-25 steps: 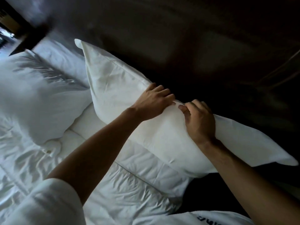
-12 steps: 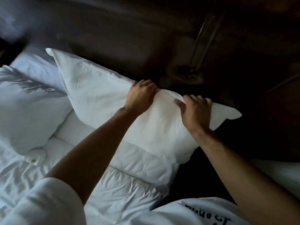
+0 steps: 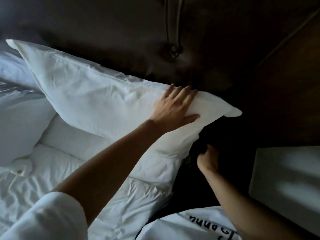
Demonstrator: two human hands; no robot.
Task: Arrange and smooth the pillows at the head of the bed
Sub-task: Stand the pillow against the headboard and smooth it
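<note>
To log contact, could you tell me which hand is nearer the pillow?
Left. The left hand lies flat on the pillow; the right hand is off its near corner.

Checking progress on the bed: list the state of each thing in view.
Near pillow: propped against the headboard, creased.
Far pillow: lying at left, wrinkled.
Duvet: rumpled.
Left hand: flat on near pillow, fingers spread.
Right hand: off the pillow, fingers loosely curled, holding nothing.

Left hand [image 3: 174,108] flat on pillow [image 3: 97,96]; right hand [image 3: 207,160] beside.
</note>
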